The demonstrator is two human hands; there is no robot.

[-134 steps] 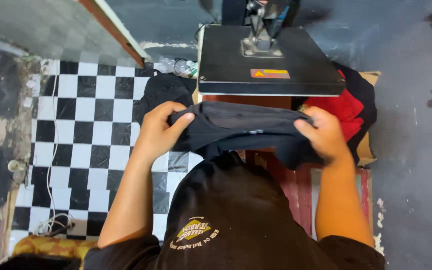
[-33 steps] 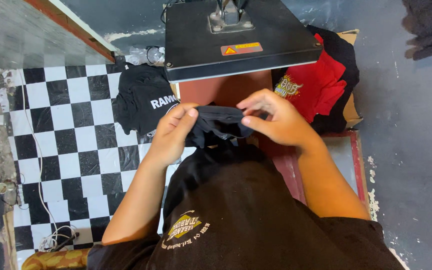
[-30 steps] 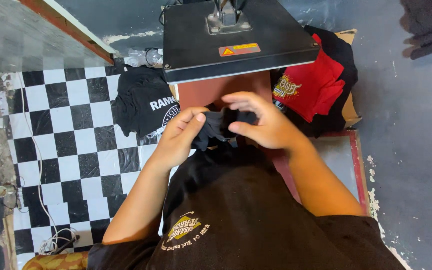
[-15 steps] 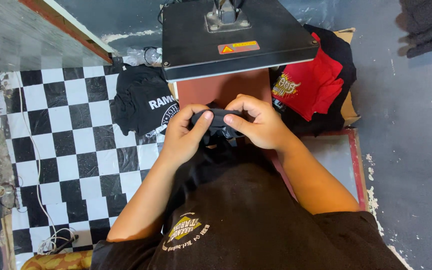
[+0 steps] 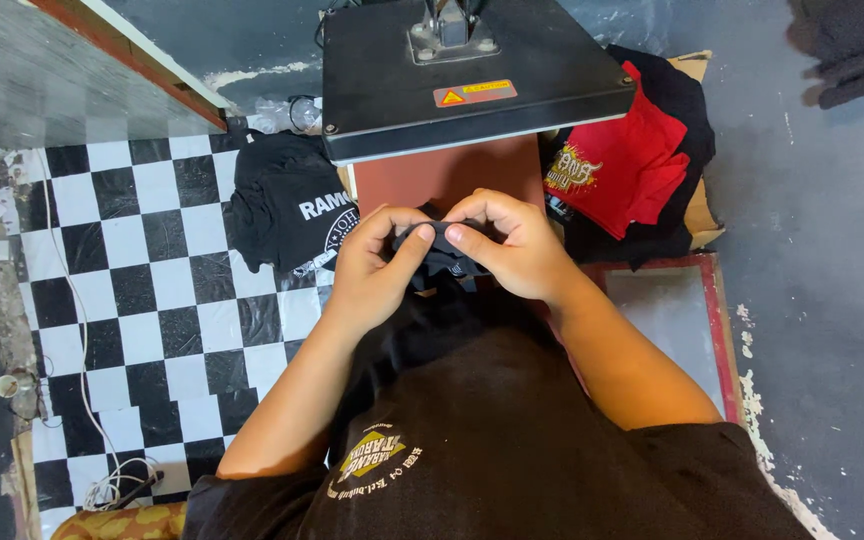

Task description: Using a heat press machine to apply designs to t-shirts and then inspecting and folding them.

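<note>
Both of my hands meet over a bunched black garment point(image 5: 439, 256) just in front of a heat press. My left hand point(image 5: 372, 268) pinches its left side, thumb lying across the top. Fingers of my right hand point(image 5: 512, 245) curl over its right side, touching my left thumb. Most of the cloth is hidden under my fingers and hangs down toward my lap. Behind my hands, the heat press's black upper plate point(image 5: 472, 75) is raised above its reddish lower pad point(image 5: 422, 180).
A black printed shirt point(image 5: 287, 205) lies on the black-and-white checkered floor point(image 5: 132, 290) at the left. Red and black shirts point(image 5: 617, 165) are piled right of the press. A red-framed screen point(image 5: 687, 310) lies by my right arm. A white cable point(image 5: 72, 330) runs down the left.
The black garment was stretched wide between my hands; I have since gathered it into a small bundle, and my hands have come together in front of the press.
</note>
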